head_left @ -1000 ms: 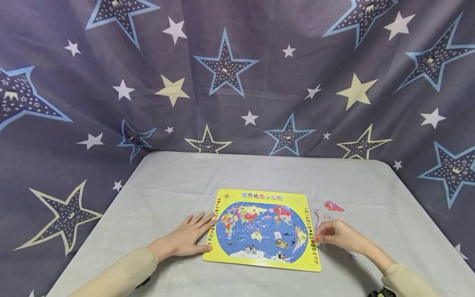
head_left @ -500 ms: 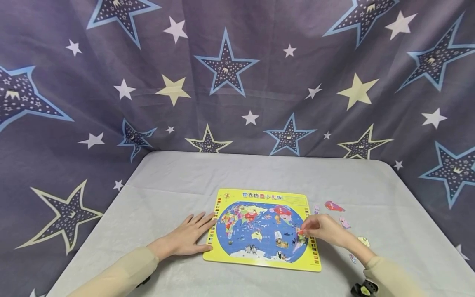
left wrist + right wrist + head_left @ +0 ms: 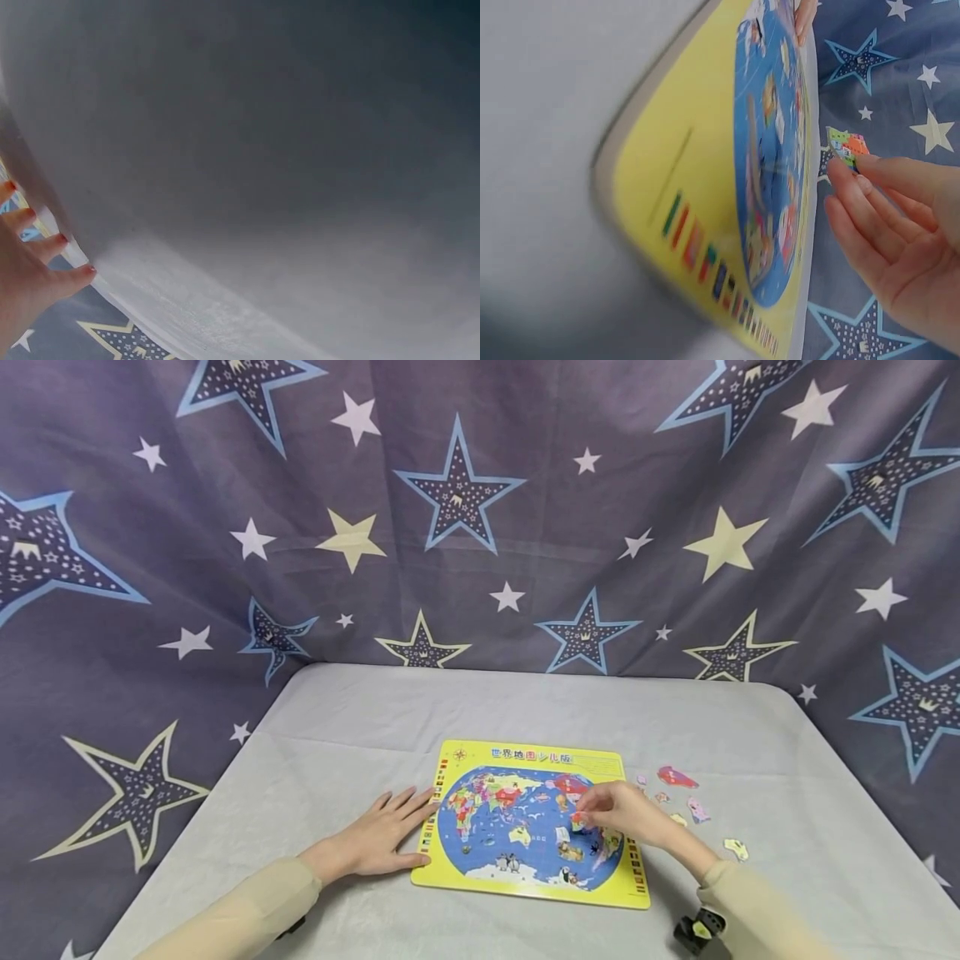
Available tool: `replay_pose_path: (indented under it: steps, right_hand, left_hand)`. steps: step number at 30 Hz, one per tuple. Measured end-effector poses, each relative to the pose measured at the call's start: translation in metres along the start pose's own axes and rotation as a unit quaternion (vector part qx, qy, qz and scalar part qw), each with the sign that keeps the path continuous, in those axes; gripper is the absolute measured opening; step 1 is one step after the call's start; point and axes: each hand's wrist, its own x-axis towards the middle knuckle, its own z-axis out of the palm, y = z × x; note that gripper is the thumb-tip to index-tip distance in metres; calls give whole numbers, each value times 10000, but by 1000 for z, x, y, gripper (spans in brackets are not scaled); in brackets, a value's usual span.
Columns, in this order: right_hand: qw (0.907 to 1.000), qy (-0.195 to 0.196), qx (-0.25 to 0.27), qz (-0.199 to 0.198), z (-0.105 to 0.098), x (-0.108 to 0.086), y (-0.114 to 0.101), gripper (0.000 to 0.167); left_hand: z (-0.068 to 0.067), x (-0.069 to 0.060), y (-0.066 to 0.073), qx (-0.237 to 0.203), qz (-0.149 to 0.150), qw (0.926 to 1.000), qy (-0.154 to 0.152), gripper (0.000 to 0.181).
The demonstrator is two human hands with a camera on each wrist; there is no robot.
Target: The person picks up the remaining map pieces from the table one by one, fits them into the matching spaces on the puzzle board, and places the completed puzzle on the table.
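Note:
A yellow-bordered world map puzzle board point(image 3: 525, 893) lies flat on the table. My left hand point(image 3: 378, 837) rests at its left edge with the fingers spread; in the left wrist view, only part of this hand point(image 3: 30, 274) shows. My right hand point(image 3: 633, 817) is over the right part of the map, pinching a small green and orange puzzle piece point(image 3: 846, 145) between thumb and fingers. The right wrist view shows that piece held apart from the board. Part of the map's right side is hidden behind the right hand in the head view.
Several loose pieces lie on the table right of the board, among them a red one point(image 3: 677, 777), a pink one point(image 3: 698, 810) and a yellowish one point(image 3: 736, 848). Behind the grey-covered table point(image 3: 360, 710) hangs a star-patterned cloth point(image 3: 480, 585).
My right hand has moved left from the board's right edge to over the map, carrying the puzzle piece. Loose pieces beneath it have come into view. The left hand stays put.

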Motion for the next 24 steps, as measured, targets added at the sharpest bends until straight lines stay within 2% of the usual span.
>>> replay_pose_path:
  steps: [5,11,17,24]
  right_hand:
    - [10000,-7,-2,-83,7,10,-7,7]
    - [9990,-136,300,-306,15,19,-15,9]
    - [9978,-81,530,-400,23,25,-21,10]
    - [9978,-122,449,-462,31,34,-23,9]
  left_hand:
    - [-1,-1,1,-10,25,10000,50,78]
    - [0,-1,1,-11,18,10000,46,78]
    - [0,0,0,-15,20,10000,45,79]
    - [0,0,1,-30,9,10000,28,78]
